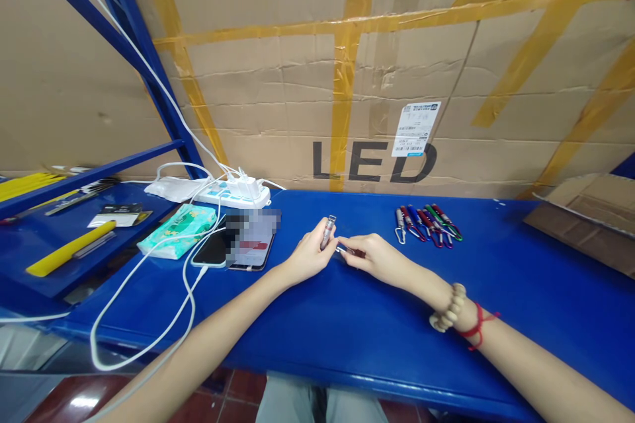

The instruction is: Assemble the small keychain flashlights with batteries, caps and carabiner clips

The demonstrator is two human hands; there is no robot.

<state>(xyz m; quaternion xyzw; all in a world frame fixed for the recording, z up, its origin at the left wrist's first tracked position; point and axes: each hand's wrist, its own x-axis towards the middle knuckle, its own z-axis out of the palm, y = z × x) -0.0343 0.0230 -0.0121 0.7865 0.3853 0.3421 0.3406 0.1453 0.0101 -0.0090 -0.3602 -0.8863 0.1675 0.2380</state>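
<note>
My left hand (310,254) is closed around a small silver and dark red keychain flashlight (327,230), held upright over the blue table (347,317). My right hand (374,256) sits just right of it, fingers pinched on a small metal part (342,249) by the flashlight's lower end; I cannot make out what that part is. A beaded bracelet and a red string are on my right wrist. Several more keychain flashlights (429,221) in red, blue and green, with carabiner clips, lie in a row farther back to the right.
Two phones (238,248) lie left of my hands, on white charging cables from a power strip (233,193). A green tissue pack (173,230) is beside them. A large "LED" cardboard box (372,79) stands behind the table. A blue shelf (59,238) at left holds yellow tools. A cardboard flap (585,218) lies at right.
</note>
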